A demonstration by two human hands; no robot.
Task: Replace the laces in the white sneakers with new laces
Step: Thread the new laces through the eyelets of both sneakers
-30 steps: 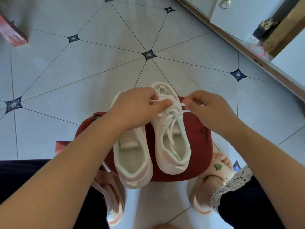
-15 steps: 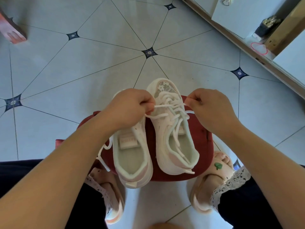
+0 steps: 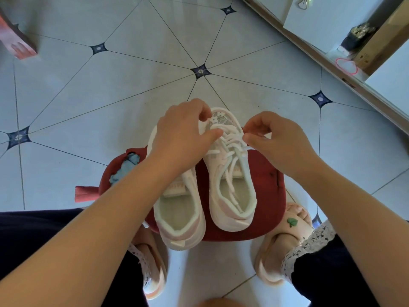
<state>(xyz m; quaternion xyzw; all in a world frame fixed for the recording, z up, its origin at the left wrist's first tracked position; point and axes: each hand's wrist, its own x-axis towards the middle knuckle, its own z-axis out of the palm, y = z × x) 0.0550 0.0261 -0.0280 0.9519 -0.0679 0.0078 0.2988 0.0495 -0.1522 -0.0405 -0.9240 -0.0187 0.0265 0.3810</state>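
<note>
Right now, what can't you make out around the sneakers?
Head view only:
- Left sneaker front: covered by the left hand and forearm; lacing unknown.
- Left hand's grip: its fingers curl over the right sneaker toe; lace or shoe, unclear.
- Lace end: hidden in the right hand pinch.
- Red object: cut off by the left edge, blurred.

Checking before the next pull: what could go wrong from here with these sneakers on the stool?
The nearer sneaker overhangs the stool's near edge; a jolt might tip it off. The left hand and right hand work the lace at the farther sneaker's toe; its loose ends inside the shoe might slip back through.
</note>
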